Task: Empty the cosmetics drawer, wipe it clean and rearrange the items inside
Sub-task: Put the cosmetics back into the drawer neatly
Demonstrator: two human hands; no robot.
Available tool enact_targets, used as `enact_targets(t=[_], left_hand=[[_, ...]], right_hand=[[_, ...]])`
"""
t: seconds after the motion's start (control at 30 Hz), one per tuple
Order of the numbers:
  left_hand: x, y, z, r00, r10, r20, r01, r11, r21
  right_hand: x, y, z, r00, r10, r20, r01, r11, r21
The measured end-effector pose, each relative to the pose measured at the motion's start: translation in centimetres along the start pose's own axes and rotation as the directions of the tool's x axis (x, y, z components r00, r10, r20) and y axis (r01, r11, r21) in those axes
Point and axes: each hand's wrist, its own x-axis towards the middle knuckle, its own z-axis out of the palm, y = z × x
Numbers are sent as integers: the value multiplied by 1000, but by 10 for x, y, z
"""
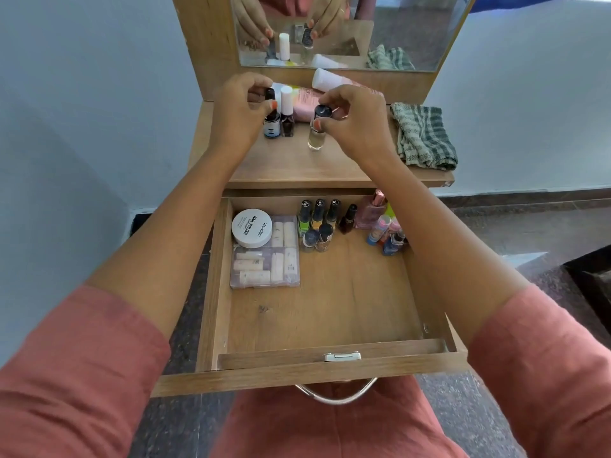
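Observation:
The wooden drawer (330,312) stands pulled open below the tabletop. Inside lie a white nail polish remover jar (252,227) on a clear box of small tubes (265,259), several nail polish bottles (318,223) along the back, and a cluster of bottles (383,226) at the back right. On the dresser top, my left hand (238,110) pinches the black cap of a dark blue bottle (271,123). My right hand (355,122) pinches the black cap of a clear bottle (315,135). A dark bottle with a white cap (287,114) stands between them.
A green striped cloth (425,137) lies folded on the right of the dresser top (297,163). Pink and white tubes (327,81) lie at the back under the mirror (347,28). The drawer's front half is bare wood. My lap sits under the drawer handle (337,396).

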Motion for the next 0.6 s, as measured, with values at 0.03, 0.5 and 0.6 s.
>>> enact_targets(t=[0.03, 0.5, 0.6], left_hand=[[-1, 1, 0, 1000, 0, -5, 1, 1000, 8], [-3, 5, 0, 995, -52, -90, 53, 999, 8], [-8, 7, -2, 993, -47, -112, 48, 999, 9]], right_hand=[[-5, -1, -4, 1000, 2, -2, -2, 1000, -3], [-91, 19, -38, 993, 103, 55, -101, 994, -47], [-103, 24, -38, 989, 129, 77, -125, 991, -45]])
